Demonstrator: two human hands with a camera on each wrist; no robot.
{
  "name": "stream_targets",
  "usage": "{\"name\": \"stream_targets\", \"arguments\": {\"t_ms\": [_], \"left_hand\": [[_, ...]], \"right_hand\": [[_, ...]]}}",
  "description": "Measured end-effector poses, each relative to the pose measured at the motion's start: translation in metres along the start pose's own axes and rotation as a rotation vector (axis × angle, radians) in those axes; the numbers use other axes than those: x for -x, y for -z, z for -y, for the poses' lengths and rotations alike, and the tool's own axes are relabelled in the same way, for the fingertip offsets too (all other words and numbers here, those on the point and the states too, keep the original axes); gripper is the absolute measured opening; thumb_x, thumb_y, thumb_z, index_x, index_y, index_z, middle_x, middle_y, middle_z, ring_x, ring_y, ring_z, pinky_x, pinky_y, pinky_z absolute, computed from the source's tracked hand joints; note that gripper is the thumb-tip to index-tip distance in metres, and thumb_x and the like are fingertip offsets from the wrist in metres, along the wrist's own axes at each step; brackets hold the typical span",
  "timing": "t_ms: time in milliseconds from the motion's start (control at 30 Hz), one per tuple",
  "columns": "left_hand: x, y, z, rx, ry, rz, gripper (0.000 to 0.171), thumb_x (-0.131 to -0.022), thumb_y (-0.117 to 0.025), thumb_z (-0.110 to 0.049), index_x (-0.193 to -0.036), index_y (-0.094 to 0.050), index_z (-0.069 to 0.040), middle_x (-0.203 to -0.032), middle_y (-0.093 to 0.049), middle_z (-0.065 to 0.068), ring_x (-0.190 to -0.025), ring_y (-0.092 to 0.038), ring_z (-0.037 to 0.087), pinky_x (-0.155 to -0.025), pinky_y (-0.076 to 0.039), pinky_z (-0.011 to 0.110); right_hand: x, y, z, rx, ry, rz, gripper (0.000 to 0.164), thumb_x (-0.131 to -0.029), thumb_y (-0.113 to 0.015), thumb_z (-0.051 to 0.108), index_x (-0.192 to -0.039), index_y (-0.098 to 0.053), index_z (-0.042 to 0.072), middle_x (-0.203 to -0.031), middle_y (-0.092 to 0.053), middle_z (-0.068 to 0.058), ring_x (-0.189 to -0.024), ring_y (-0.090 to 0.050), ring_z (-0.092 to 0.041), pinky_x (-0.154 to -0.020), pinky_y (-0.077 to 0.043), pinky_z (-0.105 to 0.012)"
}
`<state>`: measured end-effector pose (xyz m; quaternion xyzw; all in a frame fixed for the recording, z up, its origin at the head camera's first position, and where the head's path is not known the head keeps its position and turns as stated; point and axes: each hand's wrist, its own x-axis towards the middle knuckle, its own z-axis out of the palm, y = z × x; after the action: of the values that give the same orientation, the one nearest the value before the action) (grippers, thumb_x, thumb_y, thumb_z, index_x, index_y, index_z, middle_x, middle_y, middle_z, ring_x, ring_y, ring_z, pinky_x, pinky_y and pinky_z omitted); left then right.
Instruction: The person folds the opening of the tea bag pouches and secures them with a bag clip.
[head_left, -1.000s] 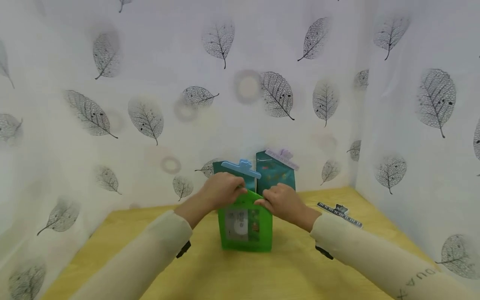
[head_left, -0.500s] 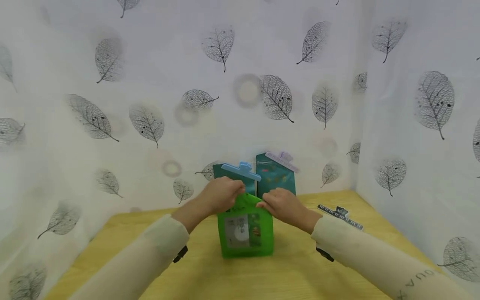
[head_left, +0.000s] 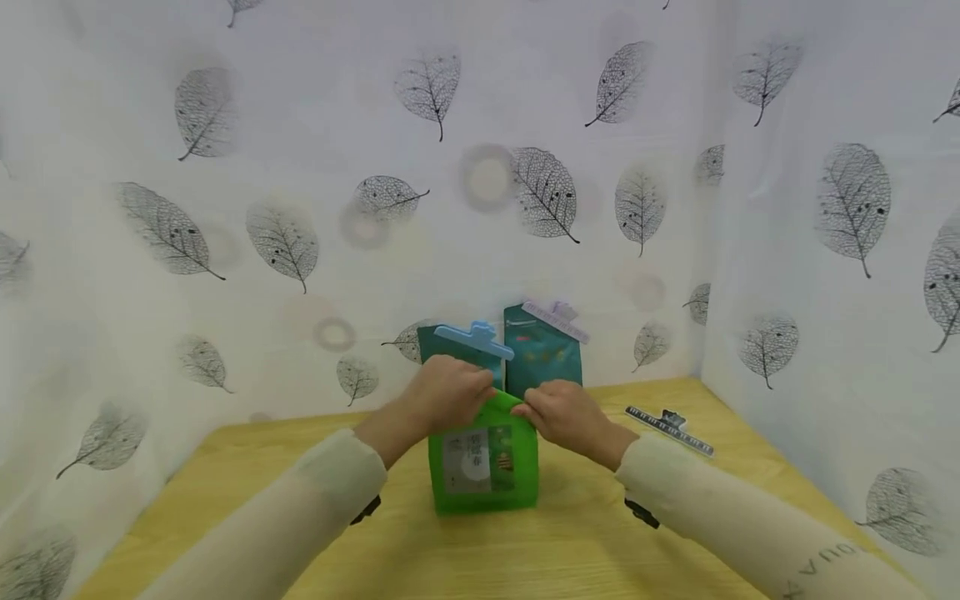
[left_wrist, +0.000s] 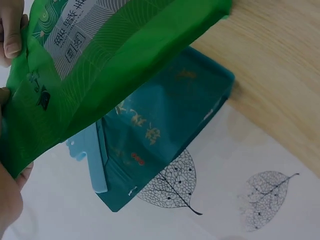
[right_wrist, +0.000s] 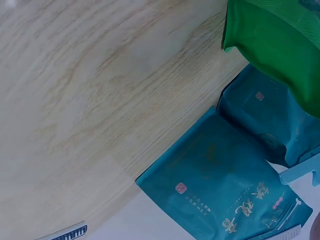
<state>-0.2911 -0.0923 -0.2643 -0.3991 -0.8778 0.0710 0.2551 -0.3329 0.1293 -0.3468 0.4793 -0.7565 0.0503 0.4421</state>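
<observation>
A bright green pouch [head_left: 483, 467] with a grey label stands upright on the table, its top edge between both hands. My left hand [head_left: 457, 390] grips the top left corner with curled fingers. At the top right, my right hand [head_left: 564, 412] pinches the edge between thumb and fingers. In the left wrist view the green pouch [left_wrist: 115, 65] fills the upper left, and the left hand [left_wrist: 7, 197] shows only in part. The right wrist view catches a corner of the pouch [right_wrist: 280, 45], while the right hand is almost wholly out of it.
Behind stand two teal pouches, one [head_left: 435, 343] closed by a blue clip [head_left: 476, 340], the other [head_left: 543, 354] by a lilac clip [head_left: 557, 321]. A black-and-white piano-pattern clip [head_left: 670, 431] lies on the wooden table [head_left: 247, 500] at right. A leaf-print curtain [head_left: 337, 100] surrounds the table.
Both hands keep hold of the green pouch's top edge, with only slight shifts of the fingers. The whole head view has shifted a little.
</observation>
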Motion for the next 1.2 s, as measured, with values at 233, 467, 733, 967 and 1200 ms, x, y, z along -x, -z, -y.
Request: {"name": "stream_targets", "arguments": {"t_ms": [233, 467, 733, 967, 1200], "left_hand": [[0.005, -0.004, 0.005, 0.059, 0.045, 0.013, 0.024, -0.092, -0.058, -0.034, -0.072, -0.053, -0.022, -0.059, -0.046, -0.012, -0.053, -0.039, 0.005, -0.05, -0.032, 0.019], [0.004, -0.006, 0.005, 0.089, 0.054, 0.053, 0.02, -0.091, -0.058, -0.037, -0.08, -0.061, -0.021, -0.066, -0.053, -0.011, -0.059, -0.044, 0.004, -0.057, -0.038, 0.02], [0.004, -0.007, 0.005, 0.122, 0.114, 0.059, 0.024, -0.091, -0.057, -0.041, -0.096, -0.067, -0.02, -0.084, -0.066, -0.007, -0.071, -0.055, 0.005, -0.063, -0.046, 0.023], [0.006, -0.008, 0.006, 0.149, 0.126, 0.061, 0.021, -0.092, -0.057, -0.039, -0.092, -0.065, -0.019, -0.077, -0.063, -0.009, -0.064, -0.05, 0.002, -0.058, -0.042, 0.019], [0.008, -0.007, 0.005, 0.201, 0.123, 0.062, 0.02, -0.092, -0.057, -0.036, -0.091, -0.064, -0.017, -0.077, -0.062, -0.009, -0.066, -0.051, 0.003, -0.059, -0.044, 0.02]], "right_hand": [[0.004, 0.002, -0.007, -0.118, -0.038, 0.079, 0.029, -0.094, -0.055, 0.03, -0.07, -0.044, 0.017, -0.057, -0.032, 0.009, -0.051, -0.025, -0.002, -0.051, -0.025, -0.017], [0.009, 0.01, -0.019, -0.228, -0.07, 0.218, 0.023, -0.097, -0.05, 0.026, -0.074, -0.046, 0.022, -0.06, -0.035, 0.014, -0.053, -0.03, 0.0, -0.055, -0.031, -0.019], [0.021, 0.029, -0.049, -0.114, -0.227, 0.302, 0.03, -0.097, -0.051, 0.027, -0.068, -0.043, 0.022, -0.056, -0.032, 0.012, -0.049, -0.028, -0.002, -0.053, -0.03, -0.022], [0.046, 0.04, -0.078, -0.055, -0.496, 0.441, 0.026, -0.097, -0.049, 0.033, -0.076, -0.051, 0.018, -0.059, -0.046, 0.009, -0.05, -0.039, -0.005, -0.051, -0.035, -0.025], [0.084, 0.041, -0.102, 0.012, -0.676, 0.598, 0.019, -0.095, -0.05, 0.025, -0.093, -0.058, 0.008, -0.08, -0.063, -0.003, -0.064, -0.058, -0.015, -0.06, -0.05, -0.036]]}}
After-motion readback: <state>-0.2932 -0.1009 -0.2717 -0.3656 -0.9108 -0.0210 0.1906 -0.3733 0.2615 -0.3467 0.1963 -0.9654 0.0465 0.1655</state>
